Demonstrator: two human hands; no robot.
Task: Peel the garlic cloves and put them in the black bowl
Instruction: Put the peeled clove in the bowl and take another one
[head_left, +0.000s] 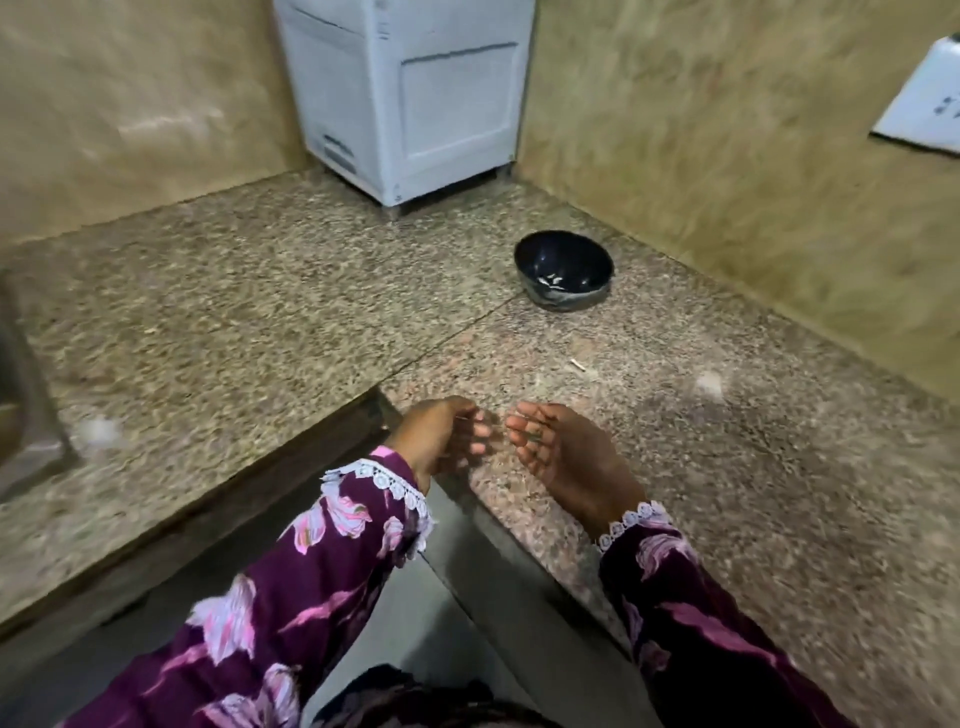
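Note:
The black bowl stands on the speckled granite counter near the back right wall, with a few pale bits at its bottom. My left hand and my right hand hover side by side over the counter's inner corner, well in front of the bowl. Their fingertips face each other a small gap apart. Both hands have loosely curled fingers, and I see no garlic clove in either. The frame is blurred by motion.
A white appliance stands in the back corner. A small pale scrap lies between my hands and the bowl. Two pale blurred bits lie on the counter, one at the right and one at the left. A sink edge shows far left.

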